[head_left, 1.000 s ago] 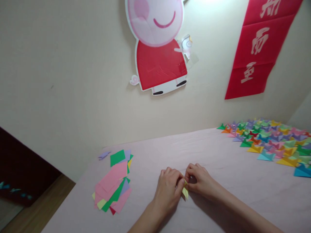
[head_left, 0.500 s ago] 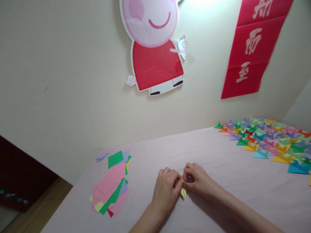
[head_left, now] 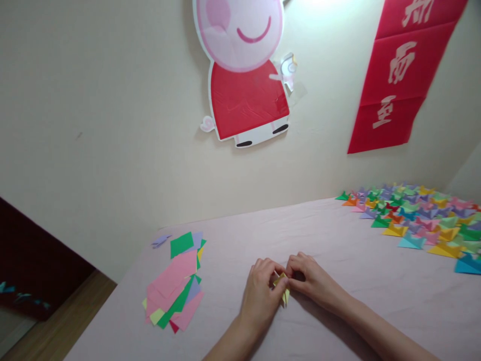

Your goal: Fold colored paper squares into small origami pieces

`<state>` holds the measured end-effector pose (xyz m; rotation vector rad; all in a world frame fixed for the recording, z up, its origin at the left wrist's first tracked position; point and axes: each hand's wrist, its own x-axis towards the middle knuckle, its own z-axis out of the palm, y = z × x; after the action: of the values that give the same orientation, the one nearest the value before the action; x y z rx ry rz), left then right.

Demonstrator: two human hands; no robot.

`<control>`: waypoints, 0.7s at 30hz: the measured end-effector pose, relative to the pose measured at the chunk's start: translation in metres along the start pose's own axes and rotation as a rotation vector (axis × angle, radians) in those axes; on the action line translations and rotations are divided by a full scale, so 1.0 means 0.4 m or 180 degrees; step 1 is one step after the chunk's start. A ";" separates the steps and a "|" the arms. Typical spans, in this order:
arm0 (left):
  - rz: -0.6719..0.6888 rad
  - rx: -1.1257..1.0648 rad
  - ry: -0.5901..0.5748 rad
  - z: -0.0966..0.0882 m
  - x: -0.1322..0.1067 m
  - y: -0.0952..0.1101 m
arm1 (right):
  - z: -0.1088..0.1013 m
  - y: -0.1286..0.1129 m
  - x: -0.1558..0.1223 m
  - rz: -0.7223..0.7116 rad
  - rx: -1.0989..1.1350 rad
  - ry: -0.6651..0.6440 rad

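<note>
**Small Folds, Bright Colours**

A person works pale yellow paper [head_left: 286, 298] on a pink-covered bench [head_left: 240, 230], well in from its far edge. The left hand [head_left: 261, 290] grips the piece, thumb laid across it; the right hand [head_left: 308, 273], its thumb and forefinger drawn together, appears to pinch the upper end, though the fingers hide the exact hold. Pulled unevenly between the two, such a narrow piece could tear or skew. A pinch off the line might leave a crooked crease, and the wrinkled cover could give under pressure and blur the fold.

The paper is creased, tapering to split, pointed tips towards the near side. Along the bench's left edge lies a loose, overlapping pile of flat sheets [head_left: 171, 286] in matte pink, green and lilac, with a lilac folded piece [head_left: 161, 241] near the far left corner. Crisp, angular paper figures [head_left: 426, 236] stand in crowded rows towards the far right.
</note>
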<state>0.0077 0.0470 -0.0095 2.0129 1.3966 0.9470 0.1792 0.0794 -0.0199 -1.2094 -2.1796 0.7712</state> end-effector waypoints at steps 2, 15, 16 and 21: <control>0.0029 0.0002 0.0035 0.001 0.001 -0.001 | 0.002 -0.002 -0.001 -0.0043 -0.0016 -0.0042; -0.0682 -0.1240 0.0281 0.015 -0.006 -0.005 | 0.002 -0.021 -0.009 -0.0164 0.0375 0.0688; -0.0894 -0.1589 0.0200 0.022 -0.007 -0.004 | 0.002 -0.020 -0.009 -0.0196 0.0418 0.0805; -0.1313 -0.3120 -0.0229 0.052 -0.007 0.024 | 0.005 -0.022 -0.012 -0.0337 0.0301 0.1081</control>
<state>0.0290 0.0406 -0.0163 0.9767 0.9465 1.0556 0.1751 0.0710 -0.0160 -1.0800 -1.8905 0.5709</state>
